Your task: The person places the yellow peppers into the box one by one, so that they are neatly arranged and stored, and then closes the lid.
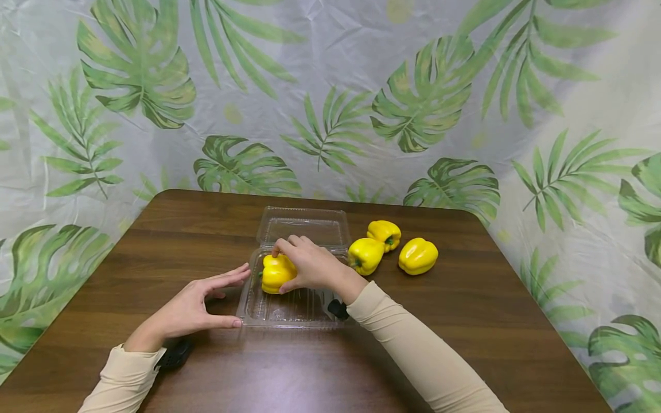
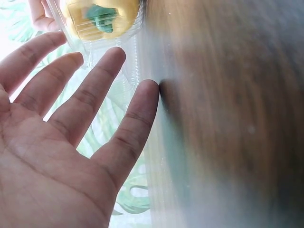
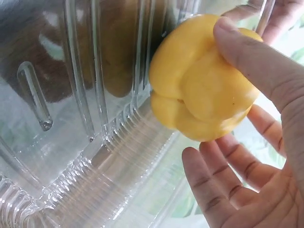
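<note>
A clear plastic clamshell container (image 1: 315, 312) lies on the table with its lid (image 1: 304, 226) folded back behind it. In its base, toward the left side, my right hand (image 1: 312, 265) holds a yellow bell pepper (image 1: 276, 275). The right wrist view shows the thumb (image 3: 247, 50) laid over the pepper and the fingers around its other side. The pepper's green stem (image 2: 102, 18) points left, toward my other hand. My left hand (image 1: 193, 307) is at the container's left edge, its fingers straight and spread, thumb tip right at the front left corner.
Three more yellow bell peppers sit right of the container: one close beside it (image 1: 365, 256), one behind that (image 1: 384, 234), one farther right (image 1: 418, 256). The brown wooden table (image 1: 465, 332) ends at a leaf-printed curtain (image 1: 330, 103).
</note>
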A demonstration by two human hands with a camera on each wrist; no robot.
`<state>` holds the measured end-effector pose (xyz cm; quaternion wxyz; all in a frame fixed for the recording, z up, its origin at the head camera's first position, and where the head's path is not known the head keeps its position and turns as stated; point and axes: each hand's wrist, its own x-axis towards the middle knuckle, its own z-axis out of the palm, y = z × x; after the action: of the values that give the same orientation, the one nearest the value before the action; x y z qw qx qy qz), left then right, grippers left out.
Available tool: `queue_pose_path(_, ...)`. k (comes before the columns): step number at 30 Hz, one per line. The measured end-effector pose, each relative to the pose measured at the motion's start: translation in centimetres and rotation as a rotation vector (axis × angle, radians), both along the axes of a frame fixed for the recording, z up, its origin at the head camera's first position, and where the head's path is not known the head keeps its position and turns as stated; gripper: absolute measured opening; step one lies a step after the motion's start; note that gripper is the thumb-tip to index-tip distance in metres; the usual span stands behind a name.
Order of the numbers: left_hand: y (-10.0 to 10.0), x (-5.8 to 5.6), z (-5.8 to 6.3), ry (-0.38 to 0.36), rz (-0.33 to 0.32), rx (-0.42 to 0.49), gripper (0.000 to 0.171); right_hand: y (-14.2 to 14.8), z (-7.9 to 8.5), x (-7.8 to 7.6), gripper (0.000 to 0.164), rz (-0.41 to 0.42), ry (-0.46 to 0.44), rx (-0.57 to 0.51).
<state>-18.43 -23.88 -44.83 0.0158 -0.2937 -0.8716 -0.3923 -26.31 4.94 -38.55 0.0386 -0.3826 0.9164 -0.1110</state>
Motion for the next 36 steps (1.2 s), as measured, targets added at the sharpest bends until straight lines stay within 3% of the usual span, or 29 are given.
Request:
queue_pose_path(6, 0.1, 0.0, 0.1, -0.007, -0.004, 0.009, 0.089, 0.0, -0.1, -0.1, 0.071, 0.002, 0.019, 0.003)
queue_pose_path(16, 0.0, 0.1, 0.0, -0.013, 0.0, 0.0, 0.09, 0.3, 0.1, -0.1, 0.075, 0.003, -0.023, -0.005)
queue_pose_path(36, 0.0, -0.1, 0.0, 0.006, -0.004, 0.003, 0.09, 3.1, 1.9, -0.7, 0.062, -0.026, -0.129, -0.138)
